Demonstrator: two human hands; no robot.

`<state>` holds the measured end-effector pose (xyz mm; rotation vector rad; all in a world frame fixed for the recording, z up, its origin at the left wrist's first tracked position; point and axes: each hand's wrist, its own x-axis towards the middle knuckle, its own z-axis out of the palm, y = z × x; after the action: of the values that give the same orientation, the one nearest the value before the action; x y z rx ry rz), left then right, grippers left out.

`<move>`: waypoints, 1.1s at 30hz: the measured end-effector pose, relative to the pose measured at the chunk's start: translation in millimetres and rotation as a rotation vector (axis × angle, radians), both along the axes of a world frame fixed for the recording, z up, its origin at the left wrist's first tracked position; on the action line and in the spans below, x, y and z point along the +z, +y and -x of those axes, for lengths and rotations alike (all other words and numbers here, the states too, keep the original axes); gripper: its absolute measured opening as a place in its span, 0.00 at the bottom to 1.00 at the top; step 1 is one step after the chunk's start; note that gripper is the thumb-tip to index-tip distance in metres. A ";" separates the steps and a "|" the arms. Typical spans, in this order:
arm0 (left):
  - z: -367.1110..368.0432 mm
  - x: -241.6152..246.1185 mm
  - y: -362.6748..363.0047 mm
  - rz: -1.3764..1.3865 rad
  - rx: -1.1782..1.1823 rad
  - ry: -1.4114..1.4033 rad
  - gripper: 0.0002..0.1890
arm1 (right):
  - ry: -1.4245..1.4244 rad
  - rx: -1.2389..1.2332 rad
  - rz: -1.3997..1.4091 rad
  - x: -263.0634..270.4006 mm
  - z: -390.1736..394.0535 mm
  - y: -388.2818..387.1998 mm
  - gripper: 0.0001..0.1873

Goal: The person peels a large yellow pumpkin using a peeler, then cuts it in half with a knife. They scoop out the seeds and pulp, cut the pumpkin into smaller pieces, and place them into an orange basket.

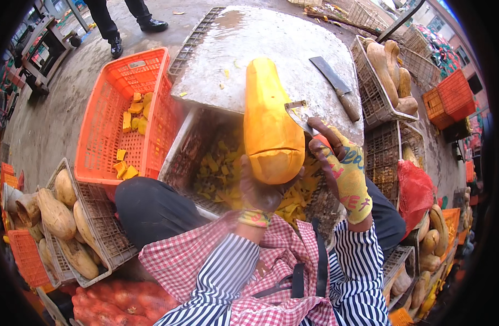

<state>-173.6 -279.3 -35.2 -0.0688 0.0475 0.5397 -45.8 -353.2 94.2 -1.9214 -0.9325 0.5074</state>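
Note:
A large peeled orange squash [269,118] stands tilted before me, its far end over the edge of a white board [216,65]. My left hand [261,191], in a work glove, supports its near, rounded end from below. In my right hand [339,163], gloved in yellow with dark fingers, is a peeler [302,116] with a red handle, its blade at the squash's right side. A curved cut line crosses the squash near its lower end. On the board's right lies a cleaver [333,81] with a wooden handle. Peelings [221,167] fill a crate [180,146] beneath the squash.
An orange plastic crate [92,130] at left holds squash chunks [129,171]. Crates of unpeeled squashes [55,216] stand at lower left and upper right [382,73]. A red mesh sack [414,191] is at right. Another person's legs [104,20] are at the upper left.

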 end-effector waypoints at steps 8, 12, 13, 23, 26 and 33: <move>-9.1 -5.7 -4.0 0.080 0.005 -0.023 0.48 | -0.538 0.067 0.268 4.2 20.3 23.2 0.21; -10.0 -9.7 -4.9 0.073 0.013 -0.023 0.47 | -0.527 0.039 0.209 -2.7 31.5 13.0 0.21; -10.1 -10.0 -5.1 0.069 0.013 -0.030 0.47 | -0.528 0.015 0.199 -4.9 36.4 10.2 0.21; -15.5 -4.4 -10.3 0.100 0.072 -0.102 0.40 | -0.381 -0.051 0.143 -25.0 85.4 -21.1 0.25; -15.3 0.7 -12.0 0.114 0.090 -0.079 0.40 | -0.506 -0.028 0.123 -33.3 89.4 -22.1 0.29; -16.7 18.6 -2.8 0.159 0.136 -0.152 0.41 | -0.431 -0.060 0.239 -41.0 116.9 -61.9 0.28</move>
<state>-156.9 -282.1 -16.6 -0.2694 -0.0636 0.6649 -162.8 -415.2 53.2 -2.3233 -1.1193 0.1737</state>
